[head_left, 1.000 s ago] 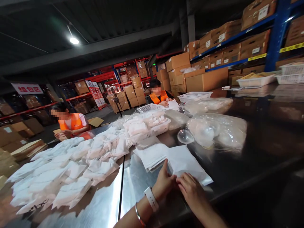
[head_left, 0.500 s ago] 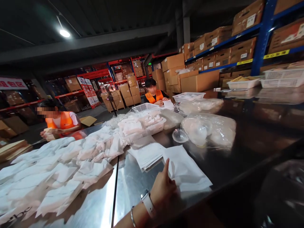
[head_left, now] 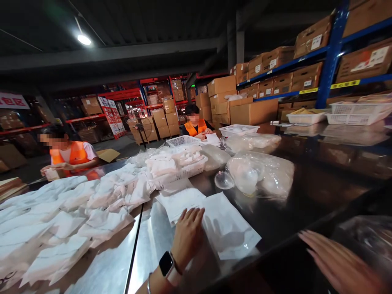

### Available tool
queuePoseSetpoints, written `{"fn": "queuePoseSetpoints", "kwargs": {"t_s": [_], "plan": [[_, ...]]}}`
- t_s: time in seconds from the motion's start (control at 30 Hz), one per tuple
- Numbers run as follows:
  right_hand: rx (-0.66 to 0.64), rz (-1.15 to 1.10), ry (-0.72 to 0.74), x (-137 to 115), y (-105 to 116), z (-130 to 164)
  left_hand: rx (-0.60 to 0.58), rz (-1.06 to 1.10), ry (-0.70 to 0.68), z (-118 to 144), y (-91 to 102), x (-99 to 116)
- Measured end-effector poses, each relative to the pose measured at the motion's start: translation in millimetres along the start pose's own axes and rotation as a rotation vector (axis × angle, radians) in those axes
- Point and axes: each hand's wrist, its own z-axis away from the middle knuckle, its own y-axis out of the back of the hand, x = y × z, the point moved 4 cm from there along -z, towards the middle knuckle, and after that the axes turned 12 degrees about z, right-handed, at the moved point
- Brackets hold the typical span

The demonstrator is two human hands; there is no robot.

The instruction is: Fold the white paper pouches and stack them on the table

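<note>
My left hand [head_left: 189, 229], with a watch and a bracelet on its wrist, lies palm down at the near edge of a stack of flat white bags [head_left: 180, 200]. Its fingers are stretched out and hold nothing that I can see. Just right of it a single flat white bag [head_left: 231, 226] rests on the metal table [head_left: 167, 237]. My right hand [head_left: 339, 261] hangs at the lower right, off the table's front edge, somewhat blurred. Its fingers are straight, with nothing seen in them. A crumpled clear plastic bag [head_left: 367, 234] is beyond it.
Many filled white bags [head_left: 70, 220] cover the table's left side. Behind the stack stands a white basket [head_left: 186, 173] of filled bags. A round clear plastic piece [head_left: 224, 180] lies by large clear bags [head_left: 269, 171]. Two co-workers in orange vests [head_left: 75, 155] sit across the table.
My left hand has moved left from the single white bag to the stack, its pointing finger now joined by the others. My right hand has come into view. The view has shifted slightly.
</note>
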Motion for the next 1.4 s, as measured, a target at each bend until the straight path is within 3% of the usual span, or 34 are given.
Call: {"fn": "queuePoseSetpoints", "kwargs": {"t_s": [0.1,0.2,0.27,0.37,0.53,0.7,0.9,1.0,1.13,1.2,1.4], "plan": [[-0.008,0.066,0.418,-27,-31,-61,-0.112,0.02,-0.198,-8,-19.0,-1],[-0.078,-0.015,0.745,-61,-56,-119,-0.303,0.17,-0.279,-13,-38.5,1],[-0.189,-0.116,0.941,-81,-63,-139,-0.384,0.23,-0.322,-13,-48.9,3],[-0.267,-0.22,1.126,-95,-58,-144,-0.369,0.178,-0.386,-9,-59.5,1],[-0.19,-0.228,1.189,-90,-47,-134,-0.268,0.051,-0.531,-1,-59.1,2],[-0.079,-0.22,1.254,-89,-38,-130,-0.22,0.058,-0.65,2,-49.4,10],[-0.177,-0.443,1.128,-78,-27,-136,-0.291,0.15,-0.69,5,-52.1,10],[-0.192,-0.404,1.086,-74,-32,-137,-0.333,0.197,-0.657,2,-49.4,11],[-0.172,-0.362,1.059,-85,-44,-139,-0.3,0.169,-0.39,-7,-49.8,9],[-0.205,-0.372,1.07,-94,-51,-138,-0.314,0.163,-0.321,-7,-55.3,7],[-0.348,-0.451,1.044,-95,-65,-130,-0.378,0.119,-0.392,-4,-64.8,1]]}}
